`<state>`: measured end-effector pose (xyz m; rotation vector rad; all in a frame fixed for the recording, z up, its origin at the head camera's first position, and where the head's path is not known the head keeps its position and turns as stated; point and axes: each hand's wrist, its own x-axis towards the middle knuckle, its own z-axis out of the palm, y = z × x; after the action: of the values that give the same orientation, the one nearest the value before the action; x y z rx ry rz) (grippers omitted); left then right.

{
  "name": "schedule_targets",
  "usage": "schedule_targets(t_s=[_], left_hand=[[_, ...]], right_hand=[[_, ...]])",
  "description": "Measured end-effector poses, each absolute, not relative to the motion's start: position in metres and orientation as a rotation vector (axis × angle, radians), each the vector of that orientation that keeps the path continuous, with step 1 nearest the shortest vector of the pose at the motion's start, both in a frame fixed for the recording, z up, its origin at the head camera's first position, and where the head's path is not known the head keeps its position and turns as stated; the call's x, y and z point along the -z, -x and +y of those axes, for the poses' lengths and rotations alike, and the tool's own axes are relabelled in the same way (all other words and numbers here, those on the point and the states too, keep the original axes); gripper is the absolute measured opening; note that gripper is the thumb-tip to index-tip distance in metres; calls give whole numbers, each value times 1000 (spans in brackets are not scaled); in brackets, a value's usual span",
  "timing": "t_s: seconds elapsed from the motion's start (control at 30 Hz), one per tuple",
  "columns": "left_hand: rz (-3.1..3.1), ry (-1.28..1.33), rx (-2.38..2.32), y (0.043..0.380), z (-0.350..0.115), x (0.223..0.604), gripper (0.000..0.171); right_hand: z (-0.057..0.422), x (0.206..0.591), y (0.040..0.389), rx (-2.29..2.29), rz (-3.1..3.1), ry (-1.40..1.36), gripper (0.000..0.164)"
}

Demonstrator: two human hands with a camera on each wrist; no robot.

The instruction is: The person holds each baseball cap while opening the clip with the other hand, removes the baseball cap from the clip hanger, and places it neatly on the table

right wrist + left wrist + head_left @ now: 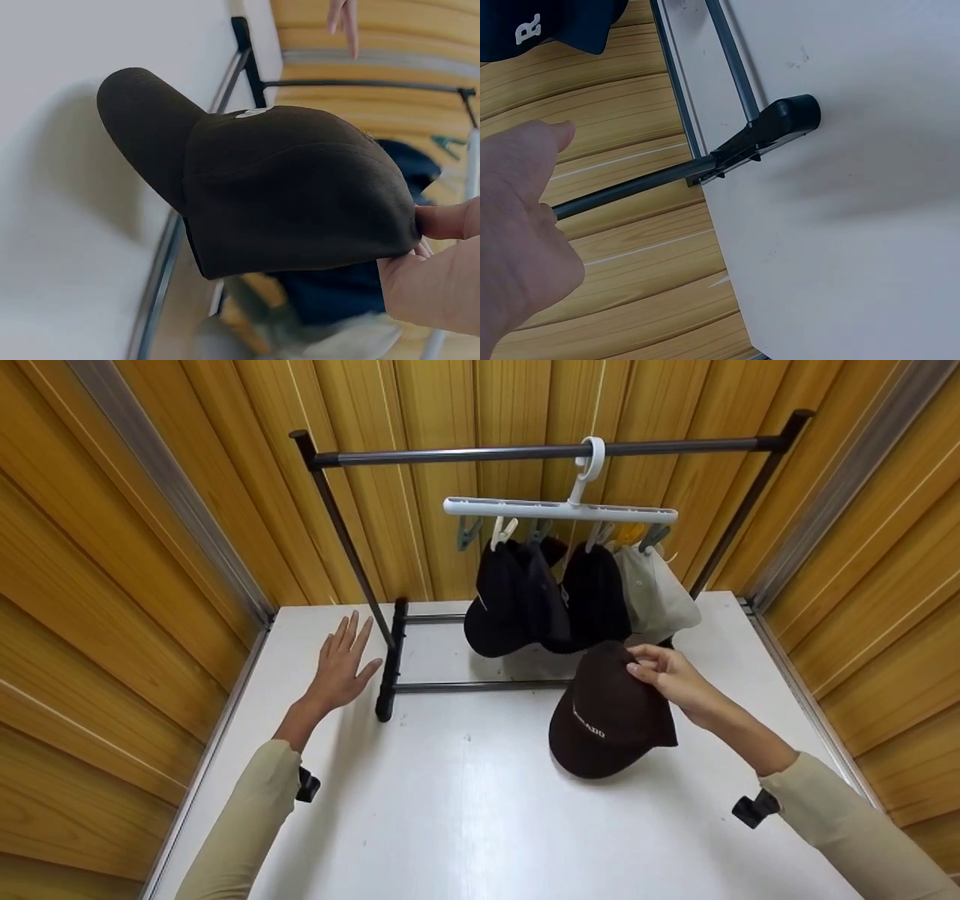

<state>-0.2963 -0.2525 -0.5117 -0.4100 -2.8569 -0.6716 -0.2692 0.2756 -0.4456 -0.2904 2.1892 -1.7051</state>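
A dark brown cap point(607, 705) with white lettering hangs brim-down from my right hand point(671, 682), whose thumb and fingers pinch its crown. In the right wrist view the same cap point(300, 195) shows side-on, well off the white surface. My left hand point(343, 667) holds nothing; its fingers are straight, beside the left post of the rack. Behind the brown cap, several caps hang in clips from a white hanger point(562, 509): a black cap point(495, 607) at the left, dark ones in the middle, and a pale beige cap point(649, 592) at the right.
A dark metal rack point(465, 455) stands at the back, its bar carrying the hanger. Its black foot point(388, 682) rests on the white surface point(450, 810). Wood-patterned walls point(97, 622) close in the sides and back. A green clip point(469, 534) hangs at the hanger's left end.
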Motion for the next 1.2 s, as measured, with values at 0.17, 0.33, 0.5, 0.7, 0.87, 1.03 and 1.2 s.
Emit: schedule_targets(t_s=[0.17, 0.33, 0.5, 0.7, 0.87, 1.03, 1.2], left_hand=[[-2850, 420, 692, 294, -253, 516, 72], [-2854, 417, 685, 292, -254, 518, 72], [-2855, 422, 681, 292, -253, 520, 71], [-2855, 423, 702, 290, -251, 522, 71], [-2846, 439, 725, 290, -250, 524, 71], [-2868, 448, 751, 294, -246, 529, 72], [-2877, 437, 727, 296, -243, 530, 76]], right_hand=[[307, 467, 276, 1639, 2188, 214, 30], [342, 482, 288, 1589, 2169, 104, 36], [368, 495, 296, 1517, 2176, 25, 53], [385, 505, 295, 1390, 2333, -48, 61], [399, 511, 295, 1298, 2423, -64, 61], [411, 514, 293, 1231, 2468, -85, 62], [418, 518, 292, 1213, 2475, -96, 61]])
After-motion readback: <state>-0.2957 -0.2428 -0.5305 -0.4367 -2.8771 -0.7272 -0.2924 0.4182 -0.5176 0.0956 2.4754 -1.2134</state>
